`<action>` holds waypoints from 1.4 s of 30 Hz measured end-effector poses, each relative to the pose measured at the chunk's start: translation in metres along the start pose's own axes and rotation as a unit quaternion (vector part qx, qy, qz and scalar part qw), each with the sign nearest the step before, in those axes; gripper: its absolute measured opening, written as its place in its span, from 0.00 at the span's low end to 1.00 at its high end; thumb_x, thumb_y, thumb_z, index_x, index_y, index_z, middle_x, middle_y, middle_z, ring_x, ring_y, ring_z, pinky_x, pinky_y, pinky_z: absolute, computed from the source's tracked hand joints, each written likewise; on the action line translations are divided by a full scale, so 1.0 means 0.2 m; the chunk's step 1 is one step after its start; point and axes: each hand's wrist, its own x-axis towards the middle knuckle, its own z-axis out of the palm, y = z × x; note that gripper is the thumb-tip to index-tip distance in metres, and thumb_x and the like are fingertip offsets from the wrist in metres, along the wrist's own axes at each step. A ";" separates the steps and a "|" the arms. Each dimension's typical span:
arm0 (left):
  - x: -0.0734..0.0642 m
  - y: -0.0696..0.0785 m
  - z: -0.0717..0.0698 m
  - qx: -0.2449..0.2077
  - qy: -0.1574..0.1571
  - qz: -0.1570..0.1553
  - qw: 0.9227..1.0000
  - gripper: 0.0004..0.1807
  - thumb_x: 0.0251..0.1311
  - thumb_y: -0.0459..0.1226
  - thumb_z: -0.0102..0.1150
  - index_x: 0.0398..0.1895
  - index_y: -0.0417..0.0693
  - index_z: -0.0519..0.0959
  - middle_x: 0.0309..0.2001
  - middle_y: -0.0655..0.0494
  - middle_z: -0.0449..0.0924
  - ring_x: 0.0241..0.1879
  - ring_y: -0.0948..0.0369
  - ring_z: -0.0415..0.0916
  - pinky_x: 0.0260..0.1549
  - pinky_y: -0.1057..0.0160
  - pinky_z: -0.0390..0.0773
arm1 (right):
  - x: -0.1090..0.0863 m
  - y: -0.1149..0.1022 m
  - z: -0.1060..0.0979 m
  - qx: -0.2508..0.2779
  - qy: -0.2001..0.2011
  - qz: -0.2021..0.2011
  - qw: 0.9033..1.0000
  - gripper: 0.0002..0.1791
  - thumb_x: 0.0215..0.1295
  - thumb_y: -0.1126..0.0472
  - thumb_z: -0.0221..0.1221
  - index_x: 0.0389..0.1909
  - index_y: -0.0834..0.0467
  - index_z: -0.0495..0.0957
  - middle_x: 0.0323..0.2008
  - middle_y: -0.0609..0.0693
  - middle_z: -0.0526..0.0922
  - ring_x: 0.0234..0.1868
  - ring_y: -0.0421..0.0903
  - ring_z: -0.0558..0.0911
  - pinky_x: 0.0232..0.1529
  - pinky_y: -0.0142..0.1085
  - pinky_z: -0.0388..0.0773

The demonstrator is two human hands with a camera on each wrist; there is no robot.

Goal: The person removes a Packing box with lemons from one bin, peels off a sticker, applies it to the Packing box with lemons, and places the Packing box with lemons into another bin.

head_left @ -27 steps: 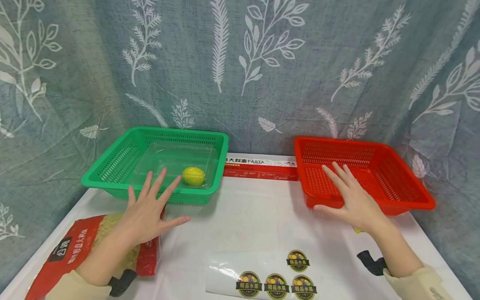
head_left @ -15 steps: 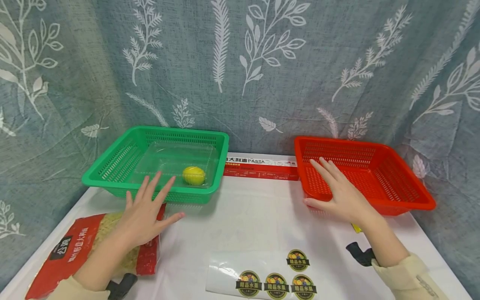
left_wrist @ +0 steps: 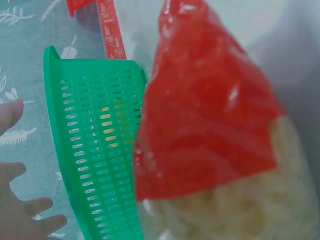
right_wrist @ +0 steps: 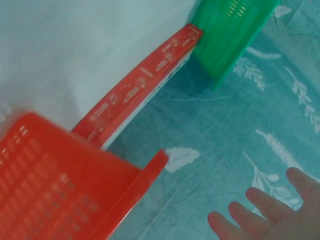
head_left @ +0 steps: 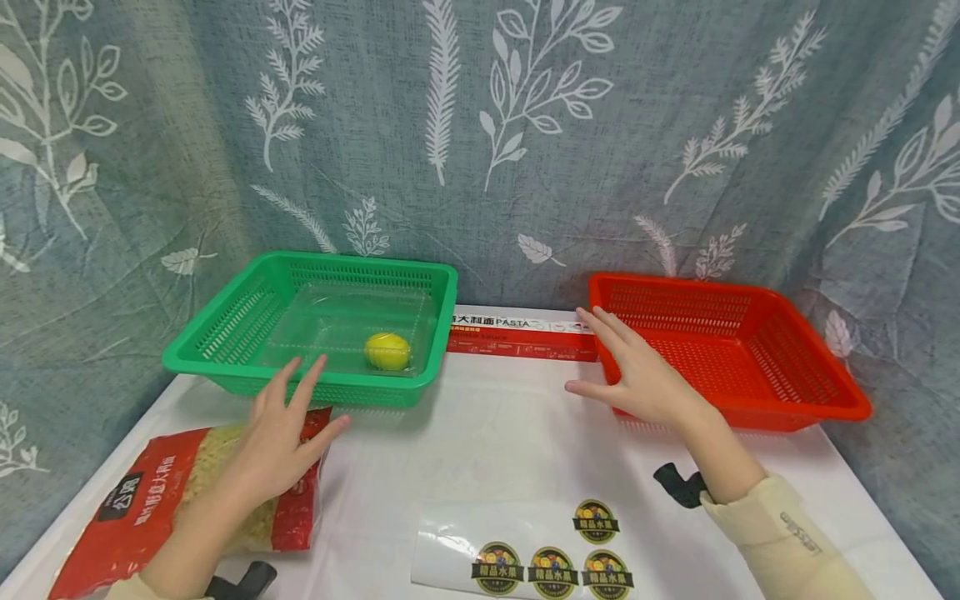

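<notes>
Midair, a person's left hand [head_left: 276,446] fans its fingers above a glossy red-and-clear bag of pale pasta [head_left: 176,475] lying before a slotted green basket [head_left: 386,384]; the right hand [head_left: 648,379], fingers apart, hovers by a red basket [head_left: 787,409].

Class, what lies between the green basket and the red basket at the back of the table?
A long red-and-white pack labelled PASTA lies between the green basket and the red basket, shown best in the head view.

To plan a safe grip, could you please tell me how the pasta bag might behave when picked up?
The pasta bag would probably flex and sag, as it looks wrinkled. Its glossy highlights suggest a slippery surface. Lying flat, it seems unlikely to roll.
</notes>
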 end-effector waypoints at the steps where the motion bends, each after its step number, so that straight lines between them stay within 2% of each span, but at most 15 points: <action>1: 0.00 0.00 0.00 -0.004 -0.002 -0.004 1.000 0.44 0.61 0.53 0.50 0.72 0.50 0.39 0.67 0.32 0.38 0.62 0.32 0.41 0.47 0.26 0.52 | 0.01 -0.01 0.01 0.004 -0.001 -0.004 1.000 0.51 0.49 0.30 0.56 0.71 0.40 0.43 0.71 0.51 0.45 0.69 0.55 0.49 0.58 0.62 0.55; 11: -0.01 0.00 0.00 -0.039 -0.004 -0.026 0.999 0.42 0.62 0.49 0.50 0.71 0.44 0.41 0.66 0.31 0.38 0.61 0.31 0.42 0.43 0.26 0.57 | 0.14 -0.13 0.06 0.042 -0.007 -0.040 0.998 0.49 0.50 0.31 0.56 0.70 0.38 0.44 0.70 0.49 0.47 0.69 0.54 0.50 0.59 0.61 0.55; 15: -0.01 0.00 0.01 -0.064 -0.004 -0.033 0.997 0.40 0.63 0.47 0.51 0.70 0.39 0.44 0.64 0.31 0.40 0.60 0.33 0.44 0.44 0.28 0.59 | 0.19 -0.17 0.08 0.054 -0.006 -0.044 0.998 0.48 0.52 0.33 0.56 0.71 0.40 0.45 0.70 0.48 0.49 0.68 0.52 0.52 0.60 0.59 0.56; 21: -0.01 -0.01 0.03 -0.093 0.012 -0.041 0.995 0.36 0.64 0.45 0.50 0.67 0.35 0.49 0.61 0.32 0.44 0.58 0.37 0.49 0.48 0.33 0.59 | 0.25 -0.23 0.13 0.064 0.000 -0.072 0.995 0.47 0.54 0.35 0.56 0.71 0.43 0.47 0.69 0.48 0.52 0.68 0.49 0.55 0.62 0.52 0.58; 27: -0.02 -0.02 0.05 -0.111 0.015 -0.078 0.991 0.32 0.65 0.45 0.47 0.62 0.32 0.53 0.58 0.32 0.47 0.55 0.37 0.54 0.50 0.35 0.60 | 0.30 -0.30 0.18 0.082 0.000 -0.073 0.994 0.46 0.54 0.35 0.56 0.70 0.44 0.49 0.68 0.46 0.55 0.67 0.48 0.56 0.61 0.50 0.59; 31: -0.01 -0.03 0.06 -0.128 0.012 -0.097 0.987 0.31 0.66 0.45 0.46 0.61 0.30 0.54 0.57 0.31 0.48 0.56 0.37 0.54 0.51 0.36 0.58 | 0.33 -0.33 0.21 0.089 0.005 -0.071 0.994 0.45 0.54 0.37 0.58 0.70 0.46 0.51 0.67 0.46 0.57 0.66 0.48 0.57 0.61 0.50 0.60; 38: -0.01 -0.04 0.07 -0.140 -0.011 -0.131 0.981 0.34 0.66 0.45 0.44 0.63 0.26 0.51 0.59 0.29 0.48 0.58 0.37 0.51 0.54 0.37 0.56 | 0.38 -0.38 0.26 0.097 0.000 -0.059 0.994 0.44 0.54 0.38 0.58 0.69 0.46 0.53 0.66 0.47 0.59 0.66 0.48 0.59 0.59 0.49 0.63; 42: 0.00 -0.04 0.07 -0.165 -0.018 -0.155 0.974 0.36 0.67 0.46 0.42 0.64 0.25 0.48 0.60 0.28 0.48 0.60 0.37 0.52 0.55 0.38 0.56 | 0.41 -0.39 0.30 0.102 0.007 -0.063 0.993 0.42 0.55 0.39 0.58 0.69 0.49 0.55 0.66 0.48 0.61 0.65 0.48 0.60 0.59 0.49 0.64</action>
